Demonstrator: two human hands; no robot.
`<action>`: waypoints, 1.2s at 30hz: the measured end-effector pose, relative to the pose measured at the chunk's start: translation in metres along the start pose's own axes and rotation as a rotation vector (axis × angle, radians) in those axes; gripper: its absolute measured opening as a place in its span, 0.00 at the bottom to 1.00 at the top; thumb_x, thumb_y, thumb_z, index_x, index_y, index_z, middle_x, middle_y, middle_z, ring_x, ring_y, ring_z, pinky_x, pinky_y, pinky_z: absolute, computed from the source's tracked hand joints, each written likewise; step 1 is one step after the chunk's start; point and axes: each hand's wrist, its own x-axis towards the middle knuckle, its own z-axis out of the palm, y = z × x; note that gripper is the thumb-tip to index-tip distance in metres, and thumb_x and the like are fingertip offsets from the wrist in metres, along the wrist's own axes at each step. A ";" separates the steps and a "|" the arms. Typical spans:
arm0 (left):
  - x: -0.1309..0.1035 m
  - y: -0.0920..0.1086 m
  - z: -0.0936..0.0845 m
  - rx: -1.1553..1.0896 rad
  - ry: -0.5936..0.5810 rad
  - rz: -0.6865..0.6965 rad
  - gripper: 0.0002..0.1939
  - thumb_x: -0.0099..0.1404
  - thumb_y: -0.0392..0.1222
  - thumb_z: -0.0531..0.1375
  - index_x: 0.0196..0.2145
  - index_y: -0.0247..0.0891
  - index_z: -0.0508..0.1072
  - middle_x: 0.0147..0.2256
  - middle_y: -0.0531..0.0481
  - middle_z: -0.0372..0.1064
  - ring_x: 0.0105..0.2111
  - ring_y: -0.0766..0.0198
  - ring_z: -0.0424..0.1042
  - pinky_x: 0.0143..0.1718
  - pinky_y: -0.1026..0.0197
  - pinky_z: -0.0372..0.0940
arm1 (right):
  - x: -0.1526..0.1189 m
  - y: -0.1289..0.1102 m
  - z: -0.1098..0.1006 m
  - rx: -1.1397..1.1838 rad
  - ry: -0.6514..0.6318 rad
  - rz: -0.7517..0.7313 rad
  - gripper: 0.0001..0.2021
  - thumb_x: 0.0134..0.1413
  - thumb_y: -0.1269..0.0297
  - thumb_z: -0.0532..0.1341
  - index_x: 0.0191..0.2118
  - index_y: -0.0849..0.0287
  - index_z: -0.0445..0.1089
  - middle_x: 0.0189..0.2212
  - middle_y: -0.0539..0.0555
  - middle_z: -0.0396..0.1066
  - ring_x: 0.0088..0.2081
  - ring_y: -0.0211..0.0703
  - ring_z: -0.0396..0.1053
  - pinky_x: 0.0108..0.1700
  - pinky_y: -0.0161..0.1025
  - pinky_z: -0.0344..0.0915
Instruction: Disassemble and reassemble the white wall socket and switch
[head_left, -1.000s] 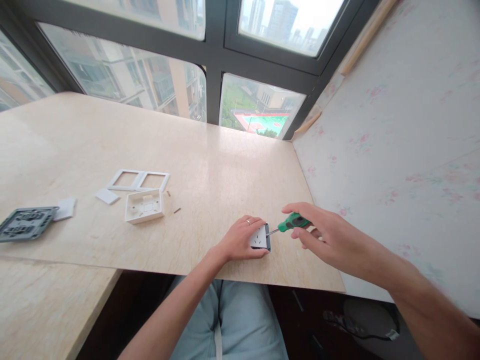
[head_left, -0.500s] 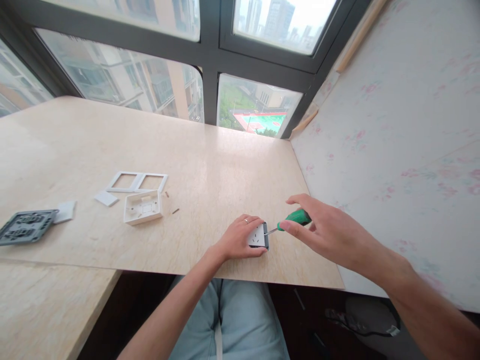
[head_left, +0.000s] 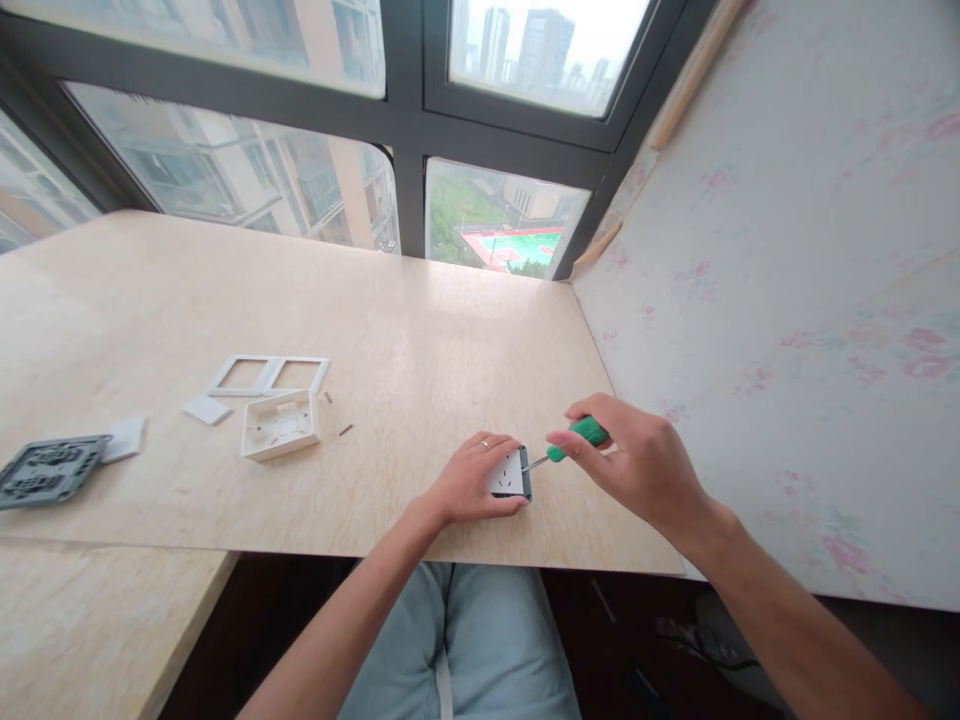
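Note:
My left hand grips a wall socket with a white face and dark grey frame, pressing it against the stone-patterned counter. Its fingers lie along the far edge and the thumb along the near edge. A green-handled screwdriver is held in my right hand, thumb and index finger on the handle. The metal shaft points left, and its tip meets the right side of the socket, between the white face and the grey frame. What lies under the left palm is hidden.
To the left on the counter stand a white mounting box, a white double frame, a white cover piece, two small screws and a grey plate touching a white square. A floral wall bounds the right.
My right hand has turned on the screwdriver, its fingers now closer round the handle. The tip remains at the socket's right side, and the left hand keeps its hold. The view has shifted slightly.

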 end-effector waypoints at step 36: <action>-0.002 -0.005 0.004 0.029 0.035 0.013 0.38 0.56 0.55 0.69 0.61 0.44 0.64 0.58 0.43 0.68 0.56 0.47 0.65 0.60 0.44 0.61 | -0.018 0.004 0.031 0.150 0.339 -0.086 0.07 0.62 0.64 0.63 0.46 0.54 0.70 0.34 0.53 0.73 0.33 0.43 0.74 0.36 0.41 0.74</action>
